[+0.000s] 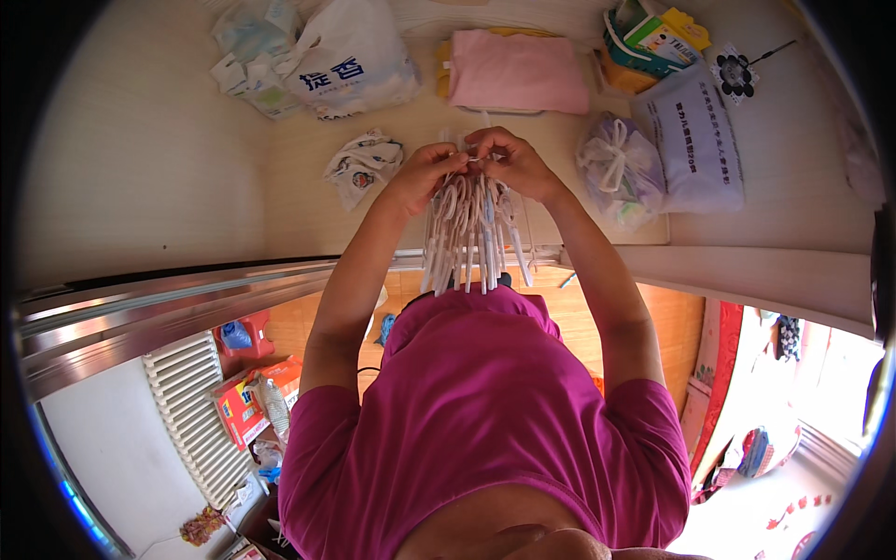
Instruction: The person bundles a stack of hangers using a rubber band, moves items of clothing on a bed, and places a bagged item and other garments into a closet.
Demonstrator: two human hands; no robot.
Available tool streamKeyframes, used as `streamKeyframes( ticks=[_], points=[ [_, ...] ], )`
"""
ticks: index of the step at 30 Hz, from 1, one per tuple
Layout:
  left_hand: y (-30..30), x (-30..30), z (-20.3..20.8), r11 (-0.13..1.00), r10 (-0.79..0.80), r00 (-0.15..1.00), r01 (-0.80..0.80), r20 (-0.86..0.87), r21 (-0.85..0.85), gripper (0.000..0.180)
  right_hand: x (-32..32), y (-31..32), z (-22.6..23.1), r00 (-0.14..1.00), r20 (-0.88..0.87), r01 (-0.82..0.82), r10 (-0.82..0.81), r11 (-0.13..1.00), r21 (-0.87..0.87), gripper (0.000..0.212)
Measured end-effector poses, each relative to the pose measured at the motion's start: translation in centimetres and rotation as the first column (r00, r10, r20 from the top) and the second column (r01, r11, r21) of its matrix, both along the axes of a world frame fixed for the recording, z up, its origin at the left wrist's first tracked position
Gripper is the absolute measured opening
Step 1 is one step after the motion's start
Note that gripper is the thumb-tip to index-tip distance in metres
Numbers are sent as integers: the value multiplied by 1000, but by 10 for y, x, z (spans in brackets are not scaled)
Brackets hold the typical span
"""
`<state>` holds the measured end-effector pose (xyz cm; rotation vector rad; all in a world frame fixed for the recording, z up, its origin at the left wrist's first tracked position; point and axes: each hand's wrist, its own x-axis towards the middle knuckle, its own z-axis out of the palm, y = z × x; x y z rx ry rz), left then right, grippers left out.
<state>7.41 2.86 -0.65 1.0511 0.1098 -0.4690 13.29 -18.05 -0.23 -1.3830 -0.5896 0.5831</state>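
Observation:
Both hands meet at the shelf's front, above a bundle of pale, slim clothes hangers (471, 219) that hangs down in front of my shirt. Many thin curved bars with straight white ends are packed closely together in it. Closed in a pinch, my left hand (434, 173) is at the bundle's upper left. My right hand (513, 163) pinches from the other side, its fingertips almost touching the left ones. A thin white strand (477, 159) shows between the fingertips; what it is fastened to is hidden. A crumpled white printed cloth (366, 166) lies beside my left hand.
On the wooden shelf (308, 201) are a white plastic bag (359, 65), folded pink cloth (518, 70), a teal basket (644, 47), a tied clear bag (621, 168) and a pale printed pouch (695, 135). A metal-edged sliding track (168, 303) runs along the front left.

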Motion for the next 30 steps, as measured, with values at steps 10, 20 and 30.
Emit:
streamKeyframes(
  ticks=[10,20,30],
  points=[
    [10,3,13,854,-192,929,0,317,520,14,6,-5,-2,984,-57,-175,170,979,-102,8],
    [4,-1,47,258,-621,262,-821,739,509,11,3,10,8,942,-326,-131,83,983,-129,23],
    [4,-9,32,322,-475,252,-842,843,433,16,-2,11,10,910,-412,-80,41,994,-77,21]
  ],
)
